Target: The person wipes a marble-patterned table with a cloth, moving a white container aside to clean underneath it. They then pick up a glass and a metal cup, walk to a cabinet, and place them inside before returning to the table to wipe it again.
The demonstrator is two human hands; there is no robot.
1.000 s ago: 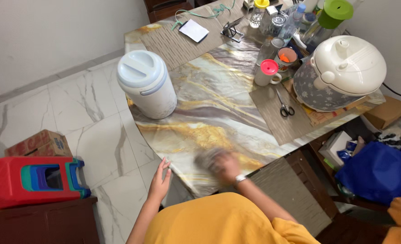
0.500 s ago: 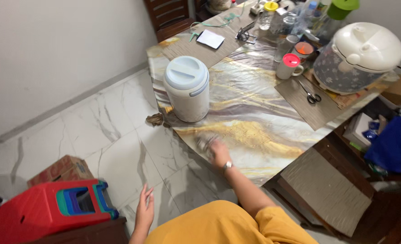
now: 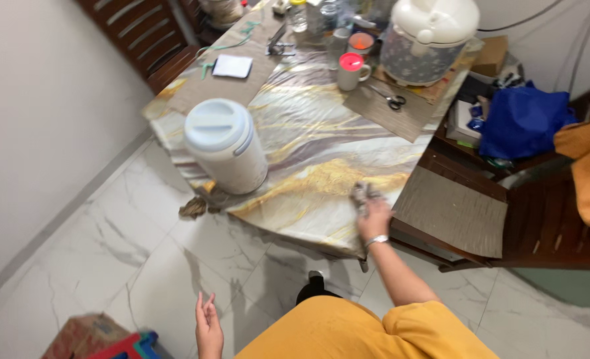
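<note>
Right hand (image 3: 375, 216) grips a grey cloth (image 3: 361, 195), pressed on our marbled tabletop (image 3: 308, 143) near its front right edge; left hand (image 3: 208, 326) hangs loose and empty over the floor; white lidded container (image 3: 225, 146) stands at the left edge

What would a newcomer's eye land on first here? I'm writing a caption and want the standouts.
First, the marble-patterned table cover with its gold swirls, and the big white lidded container near its left edge. Next, the right hand pressing a grey cloth onto the cover near the table's front edge, while the left hand hangs empty over the floor. At the far end sits a white rice cooker.
</note>
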